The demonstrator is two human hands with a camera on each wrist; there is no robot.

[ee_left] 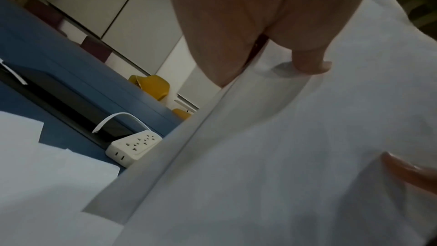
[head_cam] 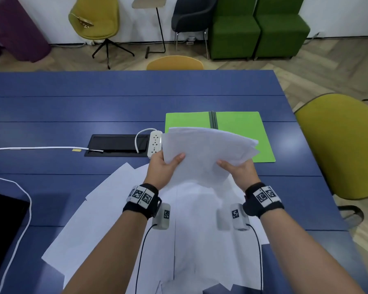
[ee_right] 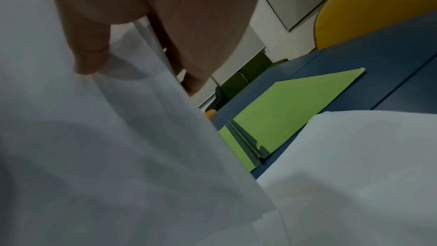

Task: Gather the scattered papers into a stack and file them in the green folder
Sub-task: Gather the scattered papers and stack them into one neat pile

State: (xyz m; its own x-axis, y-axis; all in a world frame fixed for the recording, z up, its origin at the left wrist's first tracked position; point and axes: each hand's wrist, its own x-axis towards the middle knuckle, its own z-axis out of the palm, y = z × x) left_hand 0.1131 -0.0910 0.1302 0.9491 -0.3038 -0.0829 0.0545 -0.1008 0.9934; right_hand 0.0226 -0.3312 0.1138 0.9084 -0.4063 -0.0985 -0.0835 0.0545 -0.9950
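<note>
A bundle of white papers [head_cam: 206,149] is held up above the blue table [head_cam: 72,107]. My left hand [head_cam: 168,164] grips its left edge, thumb on top, and my right hand [head_cam: 236,168] grips its right edge the same way. In the left wrist view the thumb [ee_left: 309,63] presses on the sheets [ee_left: 283,156]; the right wrist view shows the other thumb [ee_right: 91,57] on the paper [ee_right: 106,156]. More loose papers [head_cam: 119,209] lie spread on the table below my forearms. The green folder [head_cam: 242,132] lies open flat behind the bundle, also visible as the folder [ee_right: 290,109].
A white power strip [head_cam: 155,143] with its cable sits by a black cable hatch [head_cam: 119,145] left of the folder. A white cord [head_cam: 26,209] runs along the left. A yellow chair [head_cam: 344,145] stands at the table's right edge.
</note>
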